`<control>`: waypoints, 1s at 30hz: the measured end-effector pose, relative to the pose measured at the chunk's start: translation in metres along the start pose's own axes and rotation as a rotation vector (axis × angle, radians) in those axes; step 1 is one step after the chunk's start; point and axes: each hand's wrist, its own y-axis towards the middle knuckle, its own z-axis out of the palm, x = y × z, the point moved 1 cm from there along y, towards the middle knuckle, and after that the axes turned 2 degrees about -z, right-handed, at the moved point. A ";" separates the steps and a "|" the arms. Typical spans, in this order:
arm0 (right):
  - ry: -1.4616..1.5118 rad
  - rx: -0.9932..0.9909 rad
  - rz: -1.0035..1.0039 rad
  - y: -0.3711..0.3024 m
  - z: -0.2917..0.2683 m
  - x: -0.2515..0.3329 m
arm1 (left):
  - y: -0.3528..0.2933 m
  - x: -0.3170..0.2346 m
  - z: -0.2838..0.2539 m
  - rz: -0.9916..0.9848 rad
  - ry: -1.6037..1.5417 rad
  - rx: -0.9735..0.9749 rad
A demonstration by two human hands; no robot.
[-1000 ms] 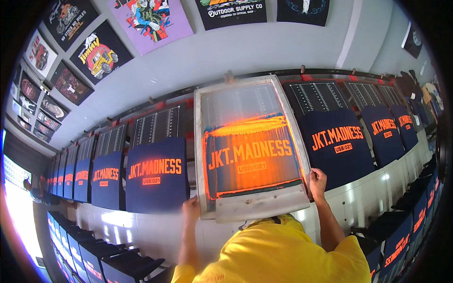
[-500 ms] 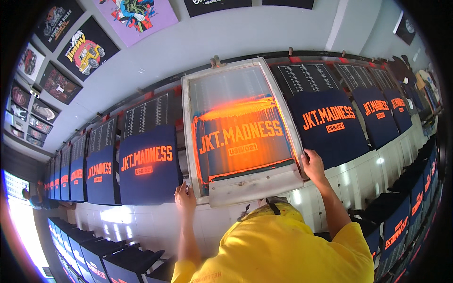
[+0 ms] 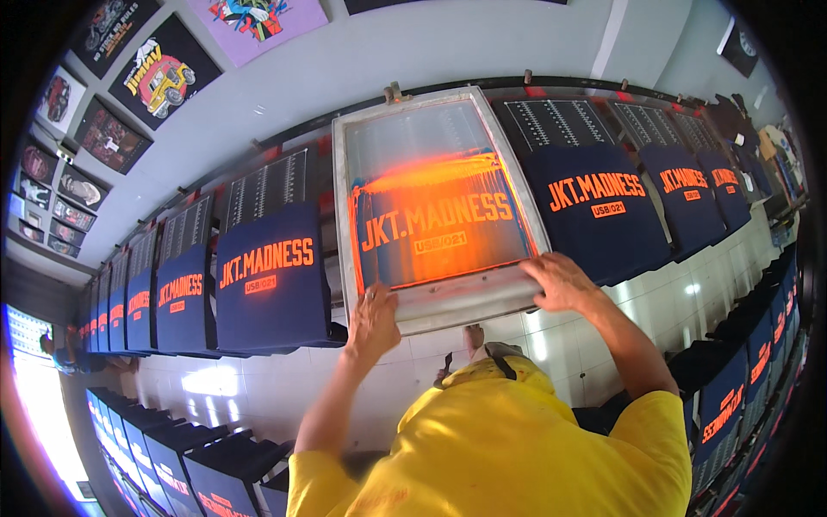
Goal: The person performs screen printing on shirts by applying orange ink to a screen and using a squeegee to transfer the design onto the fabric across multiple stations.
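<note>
dull metal frame (image 3: 465,299), matt dark cloth (image 3: 607,243), glossy floor (image 3: 269,383)

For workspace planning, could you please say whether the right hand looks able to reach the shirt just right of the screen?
Probably yes: the right hand is at the near right corner of the screen, and the shirt lies beside it, with nothing visible between.

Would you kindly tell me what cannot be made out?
Head: palms of bare left hand and bare right hand, hidden by their backs.
Head: whatever the opaque near end of the grey rectangular metal-framed screen covers.
Head: purple printed fabric, top cut off by picture edge.
Head: distant leftmost navy fabrics, too small to read.
</note>
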 end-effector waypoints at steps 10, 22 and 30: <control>-0.034 -0.229 0.068 0.032 -0.018 -0.006 | 0.048 0.005 -0.045 -0.175 -0.047 0.091; -0.125 -0.404 0.018 -0.011 0.045 0.009 | -0.011 -0.005 0.022 -0.094 0.009 -0.196; -0.138 -0.379 -0.009 0.087 0.015 -0.055 | 0.088 0.043 0.020 -0.076 0.076 -0.142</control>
